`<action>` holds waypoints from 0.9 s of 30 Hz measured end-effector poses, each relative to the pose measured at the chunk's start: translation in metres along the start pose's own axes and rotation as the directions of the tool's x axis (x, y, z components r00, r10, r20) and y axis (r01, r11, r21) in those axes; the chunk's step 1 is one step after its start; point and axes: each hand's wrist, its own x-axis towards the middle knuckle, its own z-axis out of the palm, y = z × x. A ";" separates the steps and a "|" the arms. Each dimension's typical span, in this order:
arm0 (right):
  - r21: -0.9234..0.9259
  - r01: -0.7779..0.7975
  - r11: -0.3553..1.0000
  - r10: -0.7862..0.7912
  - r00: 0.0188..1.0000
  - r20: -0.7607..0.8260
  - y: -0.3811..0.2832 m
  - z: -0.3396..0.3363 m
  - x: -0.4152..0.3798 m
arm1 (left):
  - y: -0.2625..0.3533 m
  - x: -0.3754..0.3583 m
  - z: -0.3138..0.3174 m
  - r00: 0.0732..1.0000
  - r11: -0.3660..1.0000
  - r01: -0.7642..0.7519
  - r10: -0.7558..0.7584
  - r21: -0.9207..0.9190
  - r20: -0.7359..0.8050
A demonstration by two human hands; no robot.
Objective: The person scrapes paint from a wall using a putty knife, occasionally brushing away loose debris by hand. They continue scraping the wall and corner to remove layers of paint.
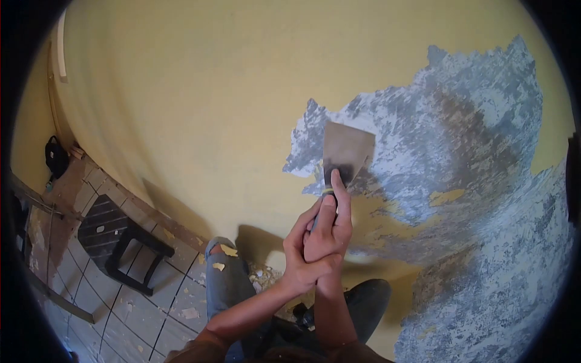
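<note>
A wide-bladed paint scraper [350, 145] is in my right hand [331, 233], which is closed around its dark handle. One finger of that hand lies stretched along the base of the blade. My left hand [299, 266] is wrapped round my right wrist, with part of it reaching up beside the handle. The blade overlaps the left part of a stripped grey-white patch [460, 121] on the yellow wall [206, 109]. A ragged paint edge borders this patch, and a yellow remnant [446, 196] stays within it.
A dark plastic stool [103, 230] lies tipped on the tiled floor [121, 314] at left. Paint flakes [263, 278] are strewn near my knees, and some rest on my jeans [227, 284]. A black bag [56, 158] sits by the far wall corner, near a curved metal frame [60, 299].
</note>
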 end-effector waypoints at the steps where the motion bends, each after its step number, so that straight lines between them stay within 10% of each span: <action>1: 0.056 -0.052 0.997 0.051 0.999 0.019 -0.001 0.001 0.004 | -0.001 0.006 -0.002 0.998 0.997 -0.059 0.058 0.051 0.020; 27: 0.149 -0.097 0.984 0.094 0.995 0.028 -0.012 -0.001 0.020 | 0.013 0.029 0.009 0.998 0.998 -0.060 0.060 0.000 0.023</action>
